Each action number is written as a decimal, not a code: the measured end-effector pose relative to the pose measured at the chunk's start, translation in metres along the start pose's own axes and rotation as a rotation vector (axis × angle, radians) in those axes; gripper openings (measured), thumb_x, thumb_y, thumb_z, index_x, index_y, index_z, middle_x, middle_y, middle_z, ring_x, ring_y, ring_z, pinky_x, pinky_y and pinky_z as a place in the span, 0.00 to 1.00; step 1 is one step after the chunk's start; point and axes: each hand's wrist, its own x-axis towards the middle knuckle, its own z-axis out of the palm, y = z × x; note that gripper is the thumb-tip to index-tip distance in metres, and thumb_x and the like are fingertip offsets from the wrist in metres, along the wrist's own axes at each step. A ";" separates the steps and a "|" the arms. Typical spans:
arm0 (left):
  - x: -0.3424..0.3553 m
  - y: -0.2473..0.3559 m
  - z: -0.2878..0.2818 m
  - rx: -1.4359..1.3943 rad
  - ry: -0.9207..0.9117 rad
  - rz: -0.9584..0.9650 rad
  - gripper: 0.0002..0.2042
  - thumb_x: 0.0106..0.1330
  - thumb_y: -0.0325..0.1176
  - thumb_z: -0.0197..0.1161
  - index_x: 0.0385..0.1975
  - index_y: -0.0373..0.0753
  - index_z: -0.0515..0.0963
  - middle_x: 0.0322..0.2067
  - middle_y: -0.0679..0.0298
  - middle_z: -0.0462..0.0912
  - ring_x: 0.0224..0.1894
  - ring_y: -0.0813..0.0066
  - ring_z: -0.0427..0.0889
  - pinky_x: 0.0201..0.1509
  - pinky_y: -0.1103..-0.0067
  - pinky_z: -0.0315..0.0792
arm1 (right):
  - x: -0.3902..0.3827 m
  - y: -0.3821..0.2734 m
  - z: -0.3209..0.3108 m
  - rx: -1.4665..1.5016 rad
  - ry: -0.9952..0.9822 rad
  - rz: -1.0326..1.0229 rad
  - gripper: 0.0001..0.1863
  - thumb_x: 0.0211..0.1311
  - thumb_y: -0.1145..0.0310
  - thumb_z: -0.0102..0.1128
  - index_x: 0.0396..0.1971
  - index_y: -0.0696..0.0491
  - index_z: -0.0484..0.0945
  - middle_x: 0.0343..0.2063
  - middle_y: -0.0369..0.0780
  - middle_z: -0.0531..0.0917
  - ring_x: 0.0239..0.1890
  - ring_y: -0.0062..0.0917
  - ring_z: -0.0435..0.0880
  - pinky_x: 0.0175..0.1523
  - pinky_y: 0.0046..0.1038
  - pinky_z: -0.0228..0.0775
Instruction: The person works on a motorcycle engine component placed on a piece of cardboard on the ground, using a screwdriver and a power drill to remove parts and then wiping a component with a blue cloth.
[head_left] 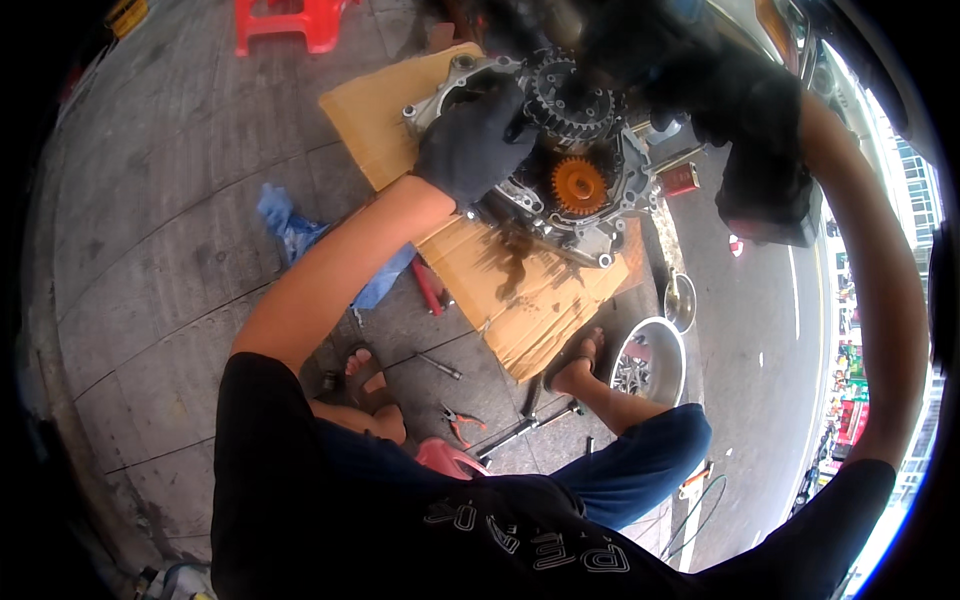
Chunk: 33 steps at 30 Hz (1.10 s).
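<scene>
Looks to me like the step in hand is working on the dark toothed gear (572, 95) in the opened metal engine case (520, 195), which sits on cardboard (540, 290) on the pavement. The gloved left hand (475, 145) is curled at the gear's left edge; can't tell if it's really gripping. Right hand (735, 95) is a dark blur, so no clue there. Next move probably calls for steady, level handling, clear of the orange gear (578, 186) just below.

Red stool (316, 32), upper left; blue cloth (296, 236) near cardboard (370, 112); red-handled pliers (457, 418) on paving (170, 200); road (745, 340) at right.
</scene>
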 end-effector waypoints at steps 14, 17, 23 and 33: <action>0.000 -0.016 -0.053 0.390 -0.455 0.023 0.20 0.63 0.36 0.59 0.56 0.63 0.75 0.50 0.60 0.74 0.51 0.57 0.75 0.55 0.62 0.73 | -0.015 0.004 0.011 0.090 0.130 -0.041 0.10 0.56 0.74 0.62 0.39 0.55 0.83 0.24 0.36 0.82 0.17 0.14 0.72 0.20 0.18 0.62; -0.009 -0.007 -0.045 0.407 -0.410 -0.051 0.19 0.62 0.36 0.61 0.55 0.59 0.77 0.48 0.60 0.75 0.49 0.57 0.77 0.52 0.64 0.75 | -0.015 0.003 0.007 0.109 0.063 0.030 0.13 0.58 0.71 0.65 0.42 0.57 0.81 0.28 0.39 0.84 0.26 0.22 0.80 0.29 0.24 0.71; -0.021 -0.010 -0.046 0.009 -0.218 -0.256 0.14 0.59 0.35 0.65 0.45 0.48 0.81 0.44 0.60 0.79 0.44 0.59 0.80 0.46 0.69 0.75 | -0.014 0.000 0.016 0.062 0.169 -0.007 0.11 0.54 0.74 0.66 0.38 0.56 0.83 0.23 0.36 0.82 0.16 0.14 0.70 0.19 0.18 0.59; -0.037 -0.035 -0.050 -0.467 0.177 -0.457 0.06 0.66 0.34 0.63 0.38 0.40 0.81 0.30 0.65 0.81 0.34 0.72 0.82 0.38 0.76 0.75 | -0.017 0.002 0.015 0.115 0.171 -0.024 0.11 0.55 0.73 0.65 0.39 0.58 0.83 0.26 0.38 0.84 0.17 0.14 0.71 0.20 0.19 0.61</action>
